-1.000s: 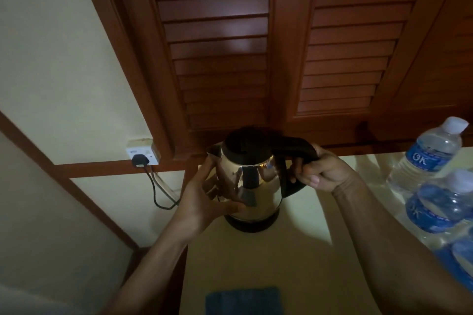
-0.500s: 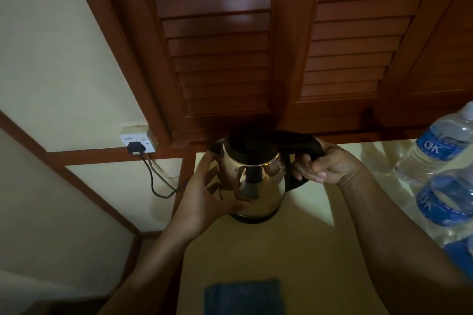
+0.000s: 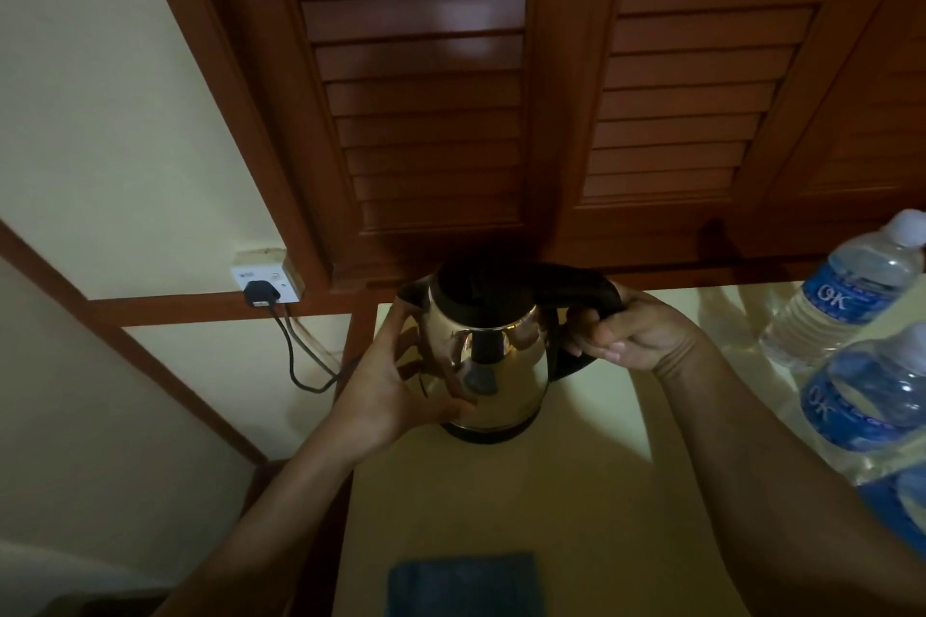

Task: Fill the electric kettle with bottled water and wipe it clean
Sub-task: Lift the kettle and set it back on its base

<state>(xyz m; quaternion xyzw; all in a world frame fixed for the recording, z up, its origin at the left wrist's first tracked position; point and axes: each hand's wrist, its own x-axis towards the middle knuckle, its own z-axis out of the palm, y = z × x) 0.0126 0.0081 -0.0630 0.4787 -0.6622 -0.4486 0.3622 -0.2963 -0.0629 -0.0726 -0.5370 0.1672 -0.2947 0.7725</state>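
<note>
A shiny steel electric kettle (image 3: 493, 366) with a black lid and handle stands on its black base at the back of the pale table (image 3: 576, 491). My left hand (image 3: 396, 381) cups the kettle's left side, fingers spread against the metal. My right hand (image 3: 631, 331) is closed around the black handle. Three water bottles with blue labels stand at the right: one at the back (image 3: 847, 291), one nearer (image 3: 877, 391), and a third (image 3: 902, 506) cut off by the frame edge. A folded blue cloth (image 3: 463, 584) lies at the table's near edge.
A white wall socket (image 3: 268, 283) with a black plug sits left of the table, and its cord (image 3: 300, 366) hangs down toward the kettle base. Brown louvred doors (image 3: 426, 90) rise right behind the table. The table's left edge drops off beside my left forearm.
Both hands keep the same hold on the kettle. The view shifted slightly, and the kettle has hardly moved.
</note>
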